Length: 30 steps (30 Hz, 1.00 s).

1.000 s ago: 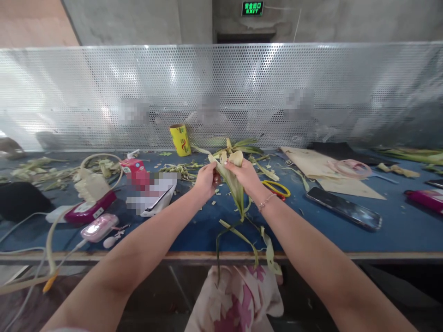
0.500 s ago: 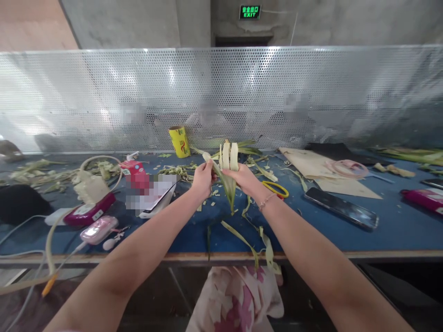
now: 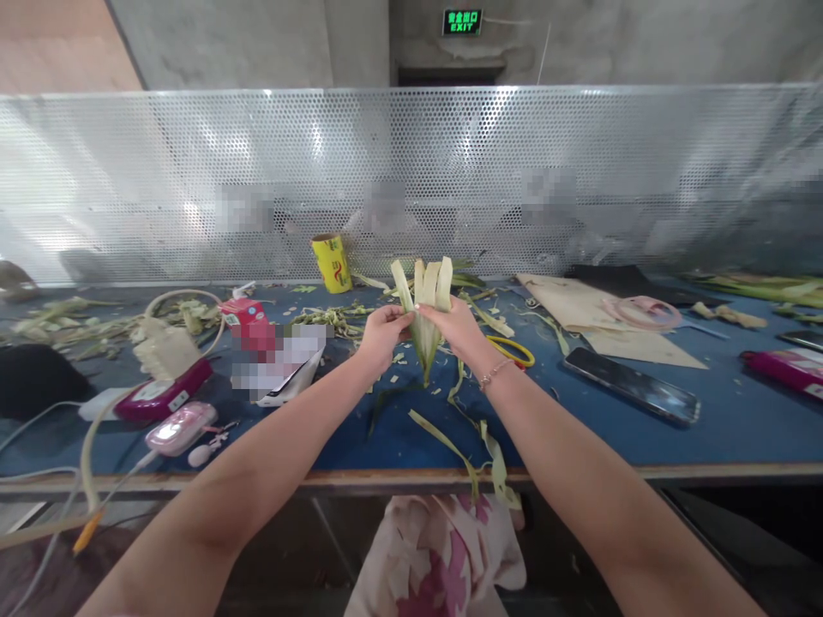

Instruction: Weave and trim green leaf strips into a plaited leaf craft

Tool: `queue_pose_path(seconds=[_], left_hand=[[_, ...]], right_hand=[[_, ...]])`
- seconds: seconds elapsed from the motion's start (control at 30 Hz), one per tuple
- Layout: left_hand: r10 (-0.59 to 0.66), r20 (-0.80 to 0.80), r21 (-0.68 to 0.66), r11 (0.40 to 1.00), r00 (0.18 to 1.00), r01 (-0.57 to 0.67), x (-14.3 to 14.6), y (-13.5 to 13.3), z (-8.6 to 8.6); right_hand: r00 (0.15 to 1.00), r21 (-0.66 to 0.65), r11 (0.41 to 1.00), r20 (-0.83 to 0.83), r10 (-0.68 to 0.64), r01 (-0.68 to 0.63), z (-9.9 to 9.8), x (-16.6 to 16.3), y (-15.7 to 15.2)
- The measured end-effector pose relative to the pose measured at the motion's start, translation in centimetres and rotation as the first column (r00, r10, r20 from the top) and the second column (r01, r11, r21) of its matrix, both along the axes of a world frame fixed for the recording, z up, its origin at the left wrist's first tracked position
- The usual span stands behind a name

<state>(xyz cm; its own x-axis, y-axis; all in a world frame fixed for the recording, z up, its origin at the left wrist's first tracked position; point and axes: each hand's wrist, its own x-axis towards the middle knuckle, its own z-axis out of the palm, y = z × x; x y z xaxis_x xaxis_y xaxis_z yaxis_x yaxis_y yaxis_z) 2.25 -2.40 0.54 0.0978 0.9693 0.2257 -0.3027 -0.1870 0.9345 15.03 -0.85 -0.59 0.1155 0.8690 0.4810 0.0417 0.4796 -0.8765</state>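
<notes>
Husk [image 3: 425, 336]: we see pale green, darker at its edges and tip.
Strips [image 3: 444, 284]: several cream ones, fanned at its far end.
Tip [image 3: 427, 374]: narrow, pointing near.
Place: between our left hand [image 3: 384, 332] and right hand [image 3: 459, 329].

I'm seeing a matt, fibrous leaf [image 3: 425, 336], a perforated metal screen [image 3: 411, 137] gleaming, a smooth phone [image 3: 633, 386] shining, a glossy plastic case [image 3: 181, 428] glinting, matt paper [image 3: 572, 310], creasing cloth [image 3: 437, 557]

one head-worn camera (near, above the surface [image 3: 579, 441]) looks forward and down, facing a perforated screen [image 3: 424, 137].
</notes>
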Motion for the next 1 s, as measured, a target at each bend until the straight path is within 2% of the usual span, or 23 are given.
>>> queue_pose_path(seconds=[0.13,0.23,0.33,0.4,0.47,0.67,0.83,1.0], left_hand=[[-0.012,0.044,-0.034,0.999,0.999,0.013,-0.1,0.0,0.1],[-0.015,0.092,-0.075,0.997,0.996,0.022,-0.1,0.1,0.1],[0.016,0.134,-0.119,0.993,0.991,0.000,0.0,0.5,-0.1],[0.044,0.147,-0.138,0.990,0.988,-0.024,0.0,0.8,-0.1],[0.070,0.157,-0.149,0.988,0.985,-0.047,-0.2,1.1,-0.2],[0.105,0.164,-0.144,0.986,0.981,-0.081,-0.5,1.7,-0.4],[0.102,0.167,-0.172,0.982,0.981,-0.073,-0.3,1.5,-0.2],[0.015,0.083,-0.065,0.998,0.996,-0.010,-0.2,0.5,0.1]], right_hand=[[1.000,-0.004,1.000,0.018,-0.010,0.010,-0.1,0.0,0.0],[0.993,0.041,0.998,0.108,-0.052,0.048,0.2,0.2,-0.3],[0.957,0.171,0.981,0.260,-0.132,0.089,0.8,0.3,-1.1],[0.925,0.275,0.960,0.349,-0.148,0.050,1.2,0.2,-1.7],[0.915,0.306,0.952,0.386,-0.118,-0.007,1.4,0.0,-2.2],[0.958,0.112,0.993,0.278,-0.073,0.043,1.0,-0.2,-1.7],[0.985,-0.074,0.994,0.146,0.090,-0.080,0.2,0.1,-0.6],[0.979,-0.063,0.997,0.198,0.057,-0.045,0.0,0.2,-0.4]])
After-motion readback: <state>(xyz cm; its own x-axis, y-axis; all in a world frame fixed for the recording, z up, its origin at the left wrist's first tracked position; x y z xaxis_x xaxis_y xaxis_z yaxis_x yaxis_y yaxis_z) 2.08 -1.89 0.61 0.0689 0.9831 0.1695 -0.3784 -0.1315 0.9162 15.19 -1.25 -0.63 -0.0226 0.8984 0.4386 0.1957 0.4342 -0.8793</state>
